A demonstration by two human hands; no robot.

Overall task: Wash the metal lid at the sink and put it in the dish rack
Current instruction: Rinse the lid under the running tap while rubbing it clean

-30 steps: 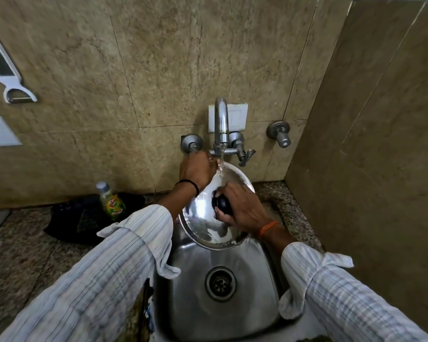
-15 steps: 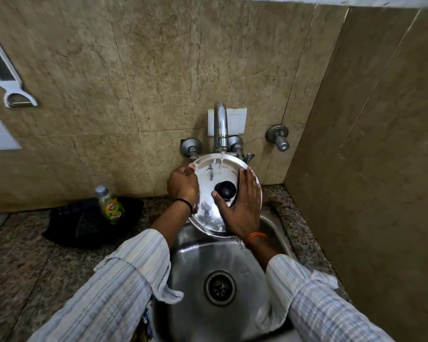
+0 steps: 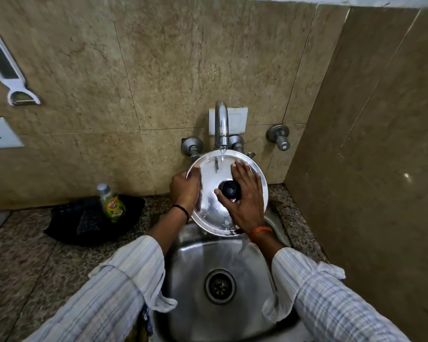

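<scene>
A round shiny metal lid (image 3: 211, 206) with a black knob (image 3: 229, 189) is tilted up over the back of the steel sink (image 3: 188, 280), its top face toward me. Water from the tap (image 3: 220, 124) runs onto its upper edge. My left hand (image 3: 185, 190) grips the lid's left rim. My right hand (image 3: 245, 196) lies flat on the lid's face, fingers spread around the knob. No dish rack is in view.
A small green dish-soap bottle (image 3: 110, 203) stands on a black cloth (image 3: 84, 223) on the granite counter, left of the sink. Tap valves (image 3: 278, 137) stick out of the tiled wall. A side wall closes in on the right. A white peeler (image 3: 8, 70) hangs upper left.
The lid has turned from its hollow underside to its knobbed top facing me. My right hand has let go of the knob and now lies flat, sliding up the lid's face.
</scene>
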